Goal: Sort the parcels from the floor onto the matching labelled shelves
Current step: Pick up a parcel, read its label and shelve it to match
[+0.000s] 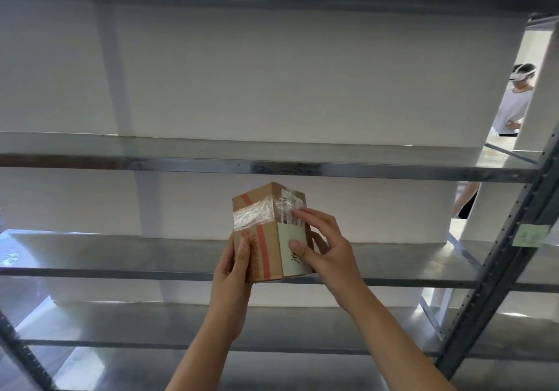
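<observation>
A small brown cardboard parcel (266, 230) with clear tape, orange print and a pale green label is held in front of the metal shelving. My left hand (233, 272) grips its lower left side, thumb on the front face. My right hand (323, 248) holds its right side, fingers over the barcode label and thumb on the green label. The parcel hovers at the front edge of the middle shelf (121, 272). A green paper label (531, 235) is stuck on the right upright.
The rack has several bare metal shelves, one above (151, 162) and one below (121, 345). A dark slotted upright (496, 269) runs diagonally on the right. A white wall stands behind. Another person (514, 103) wearing a headset stands beyond the rack at the right.
</observation>
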Tool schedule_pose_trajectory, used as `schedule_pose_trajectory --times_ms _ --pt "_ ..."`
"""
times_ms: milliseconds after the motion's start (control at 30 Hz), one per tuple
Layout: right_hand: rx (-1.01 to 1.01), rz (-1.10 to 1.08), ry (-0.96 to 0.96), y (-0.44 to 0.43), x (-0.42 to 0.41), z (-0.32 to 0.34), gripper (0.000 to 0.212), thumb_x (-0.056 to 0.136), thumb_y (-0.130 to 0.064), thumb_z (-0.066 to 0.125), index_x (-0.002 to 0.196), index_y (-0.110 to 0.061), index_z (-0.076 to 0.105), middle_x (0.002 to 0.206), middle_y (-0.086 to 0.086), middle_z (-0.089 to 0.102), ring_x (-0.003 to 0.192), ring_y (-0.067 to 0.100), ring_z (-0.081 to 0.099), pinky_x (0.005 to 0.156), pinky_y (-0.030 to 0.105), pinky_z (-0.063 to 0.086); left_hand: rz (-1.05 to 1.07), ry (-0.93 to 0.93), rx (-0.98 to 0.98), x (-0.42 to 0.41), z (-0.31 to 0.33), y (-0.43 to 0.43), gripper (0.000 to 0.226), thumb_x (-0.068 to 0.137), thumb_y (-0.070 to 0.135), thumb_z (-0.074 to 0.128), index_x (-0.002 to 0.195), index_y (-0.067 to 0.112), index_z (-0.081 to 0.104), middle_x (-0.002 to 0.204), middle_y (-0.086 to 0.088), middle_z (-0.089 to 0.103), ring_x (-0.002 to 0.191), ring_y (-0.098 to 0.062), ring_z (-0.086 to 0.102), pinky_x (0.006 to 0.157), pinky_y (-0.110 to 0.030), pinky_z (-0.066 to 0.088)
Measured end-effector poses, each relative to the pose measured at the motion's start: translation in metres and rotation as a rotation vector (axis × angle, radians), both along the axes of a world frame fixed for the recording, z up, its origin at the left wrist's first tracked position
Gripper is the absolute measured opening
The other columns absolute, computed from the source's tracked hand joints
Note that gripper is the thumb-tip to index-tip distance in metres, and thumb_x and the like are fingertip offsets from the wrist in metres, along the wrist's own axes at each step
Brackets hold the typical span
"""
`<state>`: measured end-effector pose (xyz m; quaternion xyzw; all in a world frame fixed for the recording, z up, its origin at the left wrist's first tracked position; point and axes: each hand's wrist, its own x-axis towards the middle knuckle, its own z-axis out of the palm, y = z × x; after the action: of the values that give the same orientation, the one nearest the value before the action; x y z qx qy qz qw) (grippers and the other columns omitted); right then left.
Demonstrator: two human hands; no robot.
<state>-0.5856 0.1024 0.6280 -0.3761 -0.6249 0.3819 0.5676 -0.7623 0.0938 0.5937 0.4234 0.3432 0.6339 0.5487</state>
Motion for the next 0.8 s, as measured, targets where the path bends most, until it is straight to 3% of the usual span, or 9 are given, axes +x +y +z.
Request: schedule_pose_trajectory --times_ms 167,233,367,467,600,733,800 --pt "0.041 0.004 0.024 0.000 0.000 -0.005 0.045 0.086 -0.009 0.076 0.125 -0.029 0.067 0.136 -0.012 0.053 0.131 0.006 0.051 0.101 0.027 0.053 0.023 -0.093 -0.045 0.003 -0.006 0.003 0.042 0.098 0.041 0.047 0.134 0.025 0.061 0.125 -0.011 0.072 0.112 -0.024 0.071 0.087 -0.040 0.061" --pt "0.039 -0.005 0.061 -0.001 0.001 -0.007 0.045 0.087 -0.004 0.074 0.125 -0.027 0.067 0.138 -0.009 0.052 0.132 0.011 0.052 0.102 0.032 0.053 0.015 -0.105 -0.064 0.003 -0.006 0.003 0.050 0.096 0.045 0.047 0.138 0.020 0.058 0.128 -0.015 0.070 0.118 -0.030 0.069 0.092 -0.049 0.059" --pt "-0.047 -0.017 0.145 -0.002 -0.001 -0.007 0.057 0.084 -0.011 0.078 0.127 -0.043 0.059 0.140 -0.010 0.051 0.132 0.010 0.050 0.097 0.036 0.057 -0.007 -0.111 -0.092 0.001 -0.008 0.004 0.059 0.093 0.049 0.047 0.141 0.017 0.056 0.133 -0.019 0.067 0.126 -0.040 0.062 0.106 -0.065 0.045" --pt "-0.115 0.058 0.173 -0.003 -0.001 -0.004 0.064 0.082 -0.021 0.080 0.136 -0.041 0.051 0.138 -0.011 0.059 0.131 0.015 0.054 0.090 0.047 0.060 -0.050 -0.113 -0.086 -0.002 -0.009 0.005 0.057 0.095 0.049 0.044 0.140 0.017 0.058 0.132 -0.019 0.068 0.123 -0.039 0.065 0.104 -0.064 0.047" --pt "-0.118 0.093 0.144 -0.004 0.001 0.002 0.073 0.080 -0.020 0.082 0.139 -0.043 0.047 0.139 -0.011 0.057 0.133 0.018 0.053 0.087 0.050 0.061 -0.139 -0.142 -0.091 -0.005 -0.005 0.007 0.056 0.097 0.049 0.039 0.140 0.018 0.058 0.130 -0.018 0.069 0.118 -0.036 0.068 0.088 -0.051 0.062" --pt "-0.271 0.171 0.091 -0.001 0.006 0.011 0.090 0.073 -0.025 0.087 0.143 -0.048 0.036 0.139 -0.005 0.059 0.124 0.024 0.062 0.086 0.047 0.062 -0.238 -0.116 -0.119 -0.002 -0.005 0.008 0.058 0.099 0.049 0.036 0.143 0.016 0.055 0.134 -0.021 0.067 0.121 -0.040 0.066 0.094 -0.058 0.057" --pt "-0.368 0.212 0.089 -0.001 0.007 0.015 0.085 0.074 -0.029 0.086 0.141 -0.044 0.036 0.129 -0.001 0.068 0.112 0.023 0.071 0.086 0.045 0.061 -0.275 -0.121 -0.135 0.001 -0.006 0.007 0.058 0.100 0.049 0.035 0.143 0.016 0.055 0.134 -0.019 0.067 0.122 -0.038 0.066 0.094 -0.053 0.059"
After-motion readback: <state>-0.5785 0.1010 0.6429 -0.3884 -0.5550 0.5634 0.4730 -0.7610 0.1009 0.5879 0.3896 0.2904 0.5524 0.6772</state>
